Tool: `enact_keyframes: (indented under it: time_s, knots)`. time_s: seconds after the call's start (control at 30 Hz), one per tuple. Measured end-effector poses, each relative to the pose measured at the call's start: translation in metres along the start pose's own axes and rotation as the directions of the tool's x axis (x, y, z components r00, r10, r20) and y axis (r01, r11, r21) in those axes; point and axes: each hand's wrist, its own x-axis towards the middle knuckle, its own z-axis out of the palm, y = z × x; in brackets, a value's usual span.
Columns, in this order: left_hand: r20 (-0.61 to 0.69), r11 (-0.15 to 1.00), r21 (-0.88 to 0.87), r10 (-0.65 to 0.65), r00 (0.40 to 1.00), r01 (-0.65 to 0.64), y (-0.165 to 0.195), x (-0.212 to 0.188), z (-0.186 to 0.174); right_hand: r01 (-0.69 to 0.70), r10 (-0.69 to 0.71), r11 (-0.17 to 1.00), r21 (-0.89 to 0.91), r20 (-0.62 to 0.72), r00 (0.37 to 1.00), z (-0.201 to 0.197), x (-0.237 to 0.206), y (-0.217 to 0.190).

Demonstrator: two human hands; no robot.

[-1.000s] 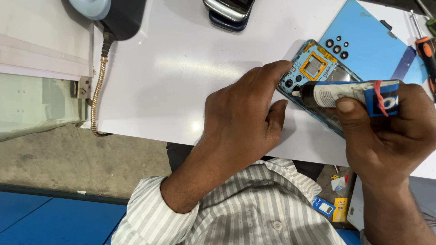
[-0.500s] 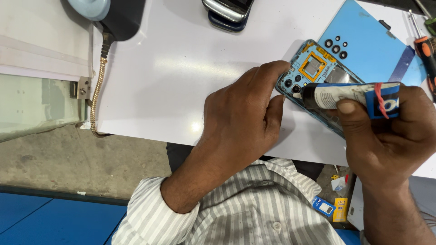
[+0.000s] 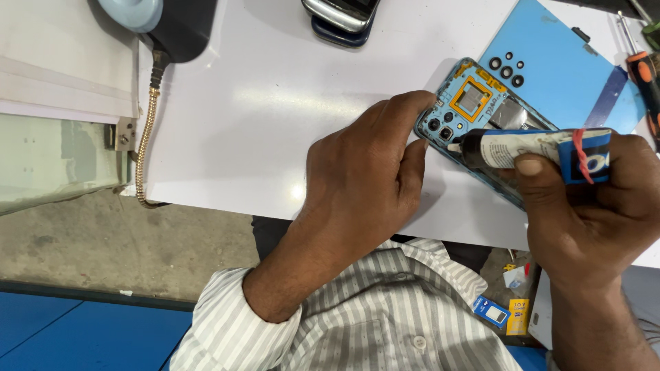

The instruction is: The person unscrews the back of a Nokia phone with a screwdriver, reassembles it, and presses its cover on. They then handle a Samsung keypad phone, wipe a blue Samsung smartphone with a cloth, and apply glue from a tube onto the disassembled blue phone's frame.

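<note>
My left hand [image 3: 364, 178] rests on the white table [image 3: 261, 103], fingertips pressed together against the edge of the opened blue phone [image 3: 474, 113]. My right hand [image 3: 591, 206] is clamped around the glue tube [image 3: 533, 150], nozzle touching the phone beside my left fingertips.

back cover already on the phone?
No: the blue back cover lies apart on the table, and the phone under the left hand shows its open insides.
</note>
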Motion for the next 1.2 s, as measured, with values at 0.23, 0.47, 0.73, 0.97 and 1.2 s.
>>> enact_keyframes:
  time_s: [0.23,0.47,0.73,0.97,1.2]
  knots:
    - [0.024,1.0,-0.003,-0.021,0.999,0.021,0.001,-0.001,0.0,-0.031,0.032,0.999,0.033,-0.031,0.999,-0.001,-0.005,0.002]
    - [-0.001,1.0,0.018,-0.003,1.0,0.003,0.0,-0.001,0.004,-0.068,0.07,0.997,0.042,-0.034,0.997,-0.006,-0.01,0.001]
    - [0.003,1.0,0.022,0.0,1.0,0.0,0.0,-0.001,0.005,-0.029,0.029,1.0,-0.004,-0.028,0.999,-0.013,-0.016,0.009]
    - [0.004,1.0,0.025,-0.001,1.0,0.001,0.0,-0.003,0.006,-0.022,0.021,0.999,-0.025,-0.023,1.0,-0.014,-0.016,0.004]
    - [-0.022,0.999,0.03,0.027,0.999,-0.026,0.001,-0.004,0.006,-0.197,0.229,0.957,0.213,-0.137,0.964,-0.019,-0.024,0.008]
